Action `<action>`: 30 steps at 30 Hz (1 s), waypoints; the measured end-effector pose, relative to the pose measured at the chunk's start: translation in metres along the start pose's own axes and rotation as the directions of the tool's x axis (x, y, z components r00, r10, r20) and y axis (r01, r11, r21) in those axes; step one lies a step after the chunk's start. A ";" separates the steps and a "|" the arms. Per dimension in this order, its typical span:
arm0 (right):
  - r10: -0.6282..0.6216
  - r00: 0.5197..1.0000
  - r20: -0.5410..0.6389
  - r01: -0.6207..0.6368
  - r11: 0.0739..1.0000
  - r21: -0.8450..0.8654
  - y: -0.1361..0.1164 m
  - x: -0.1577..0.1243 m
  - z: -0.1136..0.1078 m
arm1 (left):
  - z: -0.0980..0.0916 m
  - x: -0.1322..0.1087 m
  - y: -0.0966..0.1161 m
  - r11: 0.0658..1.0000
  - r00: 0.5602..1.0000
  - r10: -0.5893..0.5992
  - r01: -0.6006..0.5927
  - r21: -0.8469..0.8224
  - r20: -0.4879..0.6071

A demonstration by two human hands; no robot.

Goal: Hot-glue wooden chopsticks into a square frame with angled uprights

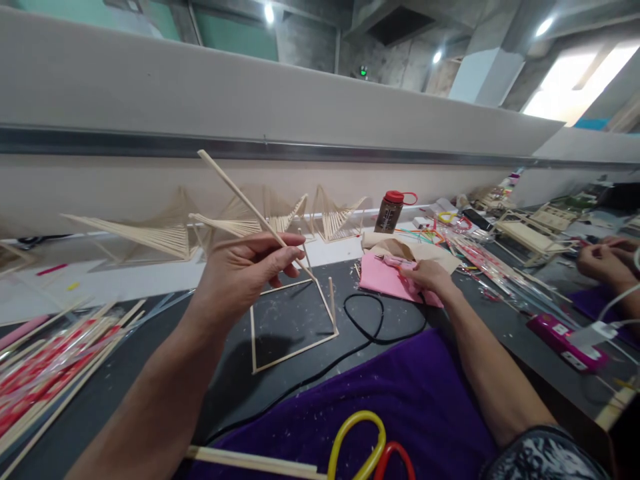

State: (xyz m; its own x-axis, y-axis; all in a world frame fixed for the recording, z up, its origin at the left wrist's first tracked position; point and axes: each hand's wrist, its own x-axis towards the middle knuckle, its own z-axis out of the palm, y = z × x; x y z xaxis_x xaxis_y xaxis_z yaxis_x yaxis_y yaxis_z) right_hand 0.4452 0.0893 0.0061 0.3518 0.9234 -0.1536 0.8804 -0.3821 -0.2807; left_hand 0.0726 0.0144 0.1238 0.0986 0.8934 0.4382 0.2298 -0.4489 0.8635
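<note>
My left hand (pixel 245 270) is closed in a pinch around a thin wooden stick (pixel 233 187). The stick slants from upper left to lower right, its low end close to a corner of a square stick frame (pixel 297 351); whether they touch I cannot tell. Short upright sticks (pixel 331 300) rise from the frame's right side. Farther right, my right hand (pixel 433 277) is closed on the handle of a pink glue gun (pixel 395 261), which is over a pink sheet (pixel 375 275). A black cord (pixel 350 313) loops across the table near it.
Several twisted stick models (pixel 145 233) line the back wall. Bagged sticks (pixel 55 370) lie at left. A purple cloth (pixel 400 387) and yellow-handled scissors (pixel 357 427) are in front. A red-capped bottle (pixel 389 213) stands behind; a purple power strip (pixel 565 340) and another person's hands (pixel 600 260) are at right.
</note>
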 end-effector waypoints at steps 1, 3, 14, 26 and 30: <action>-0.011 1.000 0.015 0.011 0.999 0.032 0.003 0.001 0.001 | 0.000 0.000 0.000 1.000 1.000 -0.008 0.008 -0.004 0.003; -0.026 0.999 0.033 0.022 0.995 0.101 0.009 0.001 0.002 | 0.001 0.001 -0.001 0.999 0.999 -0.039 0.039 -0.011 0.012; -0.244 0.967 -0.067 0.200 0.575 0.794 0.008 -0.015 -0.015 | 0.005 -0.001 -0.007 0.989 0.992 -0.114 0.118 -0.085 0.047; -0.380 0.923 -0.057 0.105 0.106 0.989 -0.023 -0.035 -0.012 | 0.003 0.006 -0.023 0.958 0.988 -0.156 0.151 -0.243 -0.001; -0.489 0.872 0.000 0.070 0.125 0.990 -0.043 -0.049 -0.003 | 0.001 0.011 -0.036 0.912 0.973 -0.231 0.207 -0.355 -0.028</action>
State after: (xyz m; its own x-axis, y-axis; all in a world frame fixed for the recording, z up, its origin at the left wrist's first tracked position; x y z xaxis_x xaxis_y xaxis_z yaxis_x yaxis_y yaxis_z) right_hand 0.3907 0.0605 0.0290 -0.1240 0.9923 0.0035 -0.1801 -0.0190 -0.9835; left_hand 0.0660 0.0409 0.0975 0.0161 0.9722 0.2336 -0.1135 -0.2303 0.9665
